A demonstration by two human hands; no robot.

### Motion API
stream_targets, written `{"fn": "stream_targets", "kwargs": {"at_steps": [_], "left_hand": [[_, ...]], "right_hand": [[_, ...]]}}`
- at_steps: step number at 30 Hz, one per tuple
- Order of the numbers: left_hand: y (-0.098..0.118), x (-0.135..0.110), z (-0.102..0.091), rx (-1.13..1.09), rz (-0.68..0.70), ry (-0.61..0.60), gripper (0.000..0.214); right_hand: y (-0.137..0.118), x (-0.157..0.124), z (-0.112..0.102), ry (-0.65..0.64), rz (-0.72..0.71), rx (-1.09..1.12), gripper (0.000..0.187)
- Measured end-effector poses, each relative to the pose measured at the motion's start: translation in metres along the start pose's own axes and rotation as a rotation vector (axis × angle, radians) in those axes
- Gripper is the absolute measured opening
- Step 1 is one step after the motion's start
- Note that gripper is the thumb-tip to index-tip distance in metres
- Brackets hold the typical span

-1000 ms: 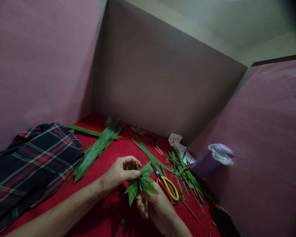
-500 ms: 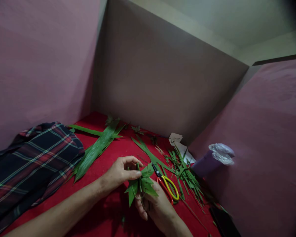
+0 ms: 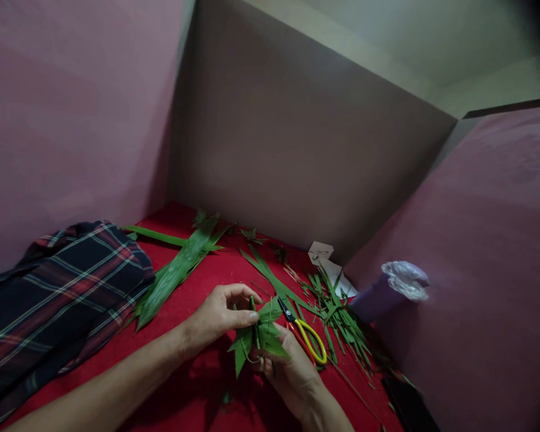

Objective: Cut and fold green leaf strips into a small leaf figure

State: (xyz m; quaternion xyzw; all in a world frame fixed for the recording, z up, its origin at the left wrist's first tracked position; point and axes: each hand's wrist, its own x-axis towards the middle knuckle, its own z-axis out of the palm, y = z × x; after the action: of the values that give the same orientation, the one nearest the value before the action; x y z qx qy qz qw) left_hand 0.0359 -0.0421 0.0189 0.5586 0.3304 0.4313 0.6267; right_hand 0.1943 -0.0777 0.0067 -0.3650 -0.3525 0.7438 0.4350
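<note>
A green lobed leaf (image 3: 270, 336) with pointed tips is held up between my two hands, above the red cloth (image 3: 180, 384). My left hand (image 3: 222, 312) pinches it from the left, thumb on top, beside a dark green rolled piece or stem. From below and the right, my right hand (image 3: 285, 360) grips the same leaf near a thin curling stem; the leaf partly hides its fingers. Just right of the right hand lie scissors (image 3: 308, 336) with one yellow and one red handle, blades pointing away.
Cut green strips (image 3: 342, 318) are heaped at the right. Long broad leaves (image 3: 180, 276) lie at the left, beside a plaid cloth (image 3: 67, 288). White cards (image 3: 320, 251) and a purple object with clear plastic (image 3: 405, 282) are farther back. A dark flat object (image 3: 409, 405) lies at lower right.
The fingers of my right hand have drawn up and in beneath the leaf. My left hand has kept its pinch almost unmoved.
</note>
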Motion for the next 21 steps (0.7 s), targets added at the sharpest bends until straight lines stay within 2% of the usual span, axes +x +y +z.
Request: {"fn": "stream_targets", "kwargs": {"at_steps": [6, 11, 21], "left_hand": [[-0.001, 0.001, 0.0, 0.014, -0.003, 0.019, 0.027], [0.002, 0.0, 0.001, -0.005, -0.011, 0.029, 0.027], [0.01, -0.001, 0.002, -0.109, -0.052, 0.06, 0.025]], "right_hand": [[0.001, 0.002, -0.004, -0.057, 0.028, 0.023, 0.036], [0.0, 0.002, -0.004, -0.018, 0.045, 0.032, 0.039], [0.0, 0.003, -0.007, -0.015, 0.07, -0.028, 0.025]]}}
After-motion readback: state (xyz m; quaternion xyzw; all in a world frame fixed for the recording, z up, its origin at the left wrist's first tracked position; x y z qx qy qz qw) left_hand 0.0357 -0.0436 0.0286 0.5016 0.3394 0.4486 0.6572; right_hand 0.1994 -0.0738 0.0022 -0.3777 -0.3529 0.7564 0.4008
